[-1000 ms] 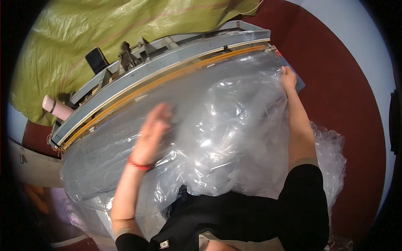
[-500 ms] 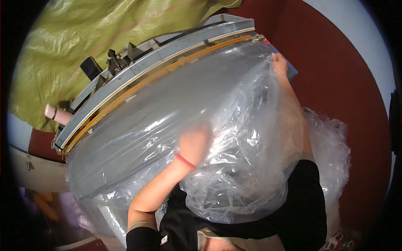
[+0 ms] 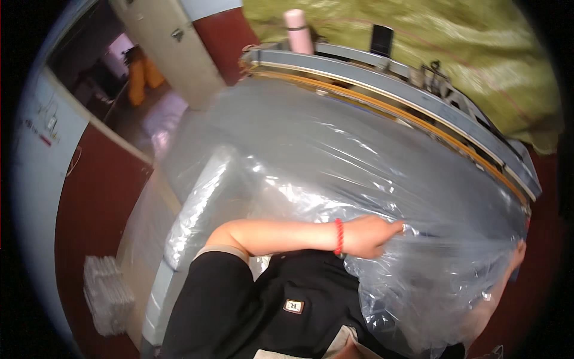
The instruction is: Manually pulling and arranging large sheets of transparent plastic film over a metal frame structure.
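A wide sheet of clear plastic film point(image 3: 311, 140) lies over the grey table in front of me, and its near right part bunches in creases against my body. My left hand point(image 3: 372, 234), with a red bracelet at the wrist, is closed on a fold of this film near the middle of the near side. At the far right, by the table's end, my right hand point(image 3: 519, 254) grips the film's edge. The right forearm shows only dimly through the film, and some of the right fingers are hidden.
A long grey metal frame point(image 3: 382, 70) with orange strips borders the table's far side. On it stand a pink bottle point(image 3: 298, 33), a dark phone point(image 3: 381, 40) and a small metal mechanism point(image 3: 435, 78). Yellow-green sheeting point(image 3: 478, 36) hangs behind. Packed clear plastic point(image 3: 107, 293) sits at the left, below a doorway.
The view has swung left, bringing the doorway in. My left hand, blurred in motion before, now pinches the film. My right hand still holds the film's edge. The film lies flatter.
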The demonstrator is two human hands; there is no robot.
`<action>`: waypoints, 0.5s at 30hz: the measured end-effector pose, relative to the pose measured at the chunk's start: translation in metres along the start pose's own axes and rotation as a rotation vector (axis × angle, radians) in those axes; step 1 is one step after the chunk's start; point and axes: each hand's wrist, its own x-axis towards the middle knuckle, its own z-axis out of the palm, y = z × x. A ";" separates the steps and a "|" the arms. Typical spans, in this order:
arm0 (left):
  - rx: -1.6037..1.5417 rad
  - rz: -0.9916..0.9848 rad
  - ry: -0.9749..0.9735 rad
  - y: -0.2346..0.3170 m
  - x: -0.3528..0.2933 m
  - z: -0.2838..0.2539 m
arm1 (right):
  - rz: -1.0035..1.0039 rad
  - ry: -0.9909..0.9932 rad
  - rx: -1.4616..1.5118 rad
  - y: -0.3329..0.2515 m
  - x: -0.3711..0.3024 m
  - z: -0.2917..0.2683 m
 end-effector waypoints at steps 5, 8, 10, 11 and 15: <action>0.584 -0.261 0.448 -0.040 -0.107 -0.068 | 0.051 0.024 -0.178 -0.014 -0.005 -0.002; 0.858 -0.392 0.637 -0.036 -0.152 -0.143 | -0.002 0.018 -0.212 -0.015 -0.007 -0.008; 0.648 -0.602 0.648 -0.044 -0.177 -0.202 | -0.013 -0.007 -0.238 -0.044 -0.014 0.005; 0.473 -0.705 0.644 -0.045 -0.185 -0.237 | -0.017 -0.001 -0.241 -0.064 -0.018 0.011; 1.323 -0.891 0.970 -0.084 -0.200 -0.321 | -0.037 0.121 -0.197 -0.061 -0.017 0.023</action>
